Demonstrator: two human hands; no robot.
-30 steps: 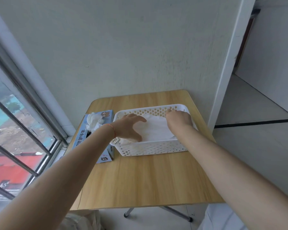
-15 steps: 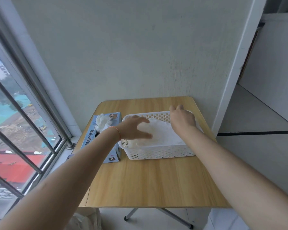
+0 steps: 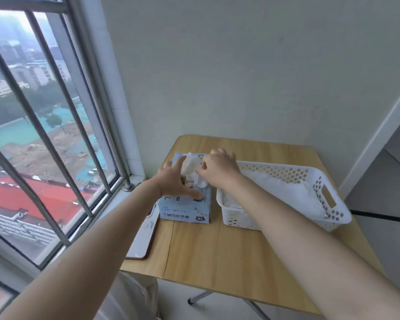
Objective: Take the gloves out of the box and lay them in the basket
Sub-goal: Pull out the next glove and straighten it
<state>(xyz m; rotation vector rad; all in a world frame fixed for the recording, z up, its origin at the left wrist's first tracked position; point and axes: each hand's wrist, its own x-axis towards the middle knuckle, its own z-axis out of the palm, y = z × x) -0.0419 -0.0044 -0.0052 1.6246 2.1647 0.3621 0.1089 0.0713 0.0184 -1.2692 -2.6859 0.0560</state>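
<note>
**poster1:** Gloves (image 3: 191,168), the white bunch, are poking up out of the slot in the top of the blue XL glove box (image 3: 185,210). Right hand (image 3: 218,168) has its fingers curled in, pinching the top of that bunch. Can't make out how much it's actually got hold of, it's blurry there.

**poster2:** and the left hand (image 3: 172,181)?

**poster1:** Just left of the pinch, fingers spread out fairly straight, lying on the box top with the thumb reaching toward the near edge. Not holding anything, more like pressing the box down.

**poster2:** where's the basket from there?

**poster1:** White perforated basket (image 3: 333,212) sits just right of the pinch, right beside the box on the wooden table (image 3: 217,255). There's white glove material (image 3: 282,192) lying flat inside it. Barred window (image 3: 44,135) is off to the left of the hands.
</note>
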